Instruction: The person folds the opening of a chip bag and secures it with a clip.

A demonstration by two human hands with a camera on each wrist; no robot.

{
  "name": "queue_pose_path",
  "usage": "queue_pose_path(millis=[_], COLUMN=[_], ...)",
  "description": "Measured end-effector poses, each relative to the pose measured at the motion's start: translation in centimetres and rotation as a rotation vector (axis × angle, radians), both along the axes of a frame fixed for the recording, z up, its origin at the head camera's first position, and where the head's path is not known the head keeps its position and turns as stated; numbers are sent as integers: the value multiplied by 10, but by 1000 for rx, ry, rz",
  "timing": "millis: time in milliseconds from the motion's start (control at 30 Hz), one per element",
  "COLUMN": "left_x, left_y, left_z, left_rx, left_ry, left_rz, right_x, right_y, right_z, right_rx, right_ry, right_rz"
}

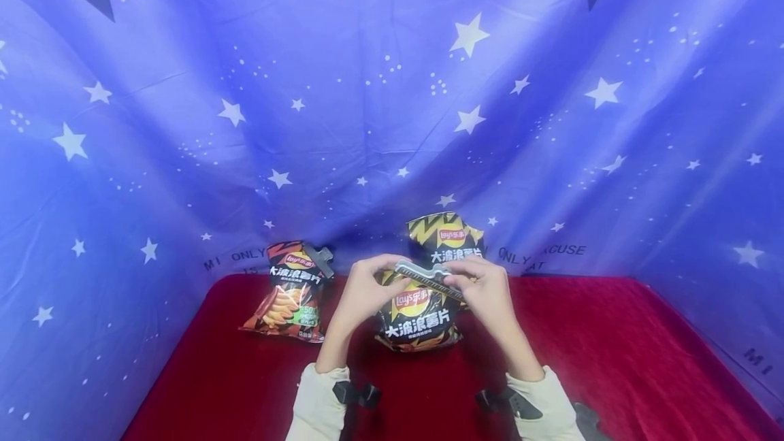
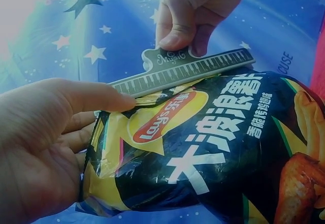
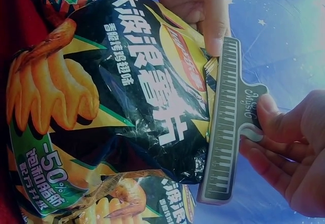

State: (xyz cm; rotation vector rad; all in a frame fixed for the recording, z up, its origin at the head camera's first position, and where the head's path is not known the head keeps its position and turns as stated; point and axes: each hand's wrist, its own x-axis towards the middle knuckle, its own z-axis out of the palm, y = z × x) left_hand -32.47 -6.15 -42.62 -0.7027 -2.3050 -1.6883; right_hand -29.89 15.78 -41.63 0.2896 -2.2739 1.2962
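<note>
A black and yellow Lay's chip bag (image 1: 418, 324) is between my hands over the red table. Across its folded top edge lies a long dark clip (image 3: 223, 127) with a piano-key pattern and the word Music. My left hand (image 2: 45, 137) pinches the bag's upper corner, its thumb on the front at the clip's end and its fingers behind. With thumb and fingers my right hand (image 3: 289, 148) pinches the clip's handle. The handle tab hides under the fingers in part. How deep the bag's edge sits inside the clip cannot be made out.
Behind the held bag stands another black and yellow chip bag (image 1: 450, 231). To the left is a red and black chip bag (image 1: 288, 301) with a dark clip (image 1: 322, 262) at its top corner. A blue star-patterned cloth (image 1: 367, 87) hangs behind the red-covered table (image 1: 612, 346).
</note>
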Motion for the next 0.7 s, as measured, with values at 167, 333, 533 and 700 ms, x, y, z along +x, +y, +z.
queue_pose_path(millis=[167,333,533,700], left_x=[0,0,0,0], left_y=[0,2,3,2], left_z=[-1,-1,-1,0], left_rx=[-1,2,-5,5], left_ry=[-17,-18,-3,-9], left_rz=[18,40,59,65], right_x=[-1,-1,-2,-6], right_y=[1,4,16,32], right_z=[-1,0,2,3], right_rx=[19,39,50,26], right_ry=[-3,-17,-93,-234], right_rz=[8,30,156,289])
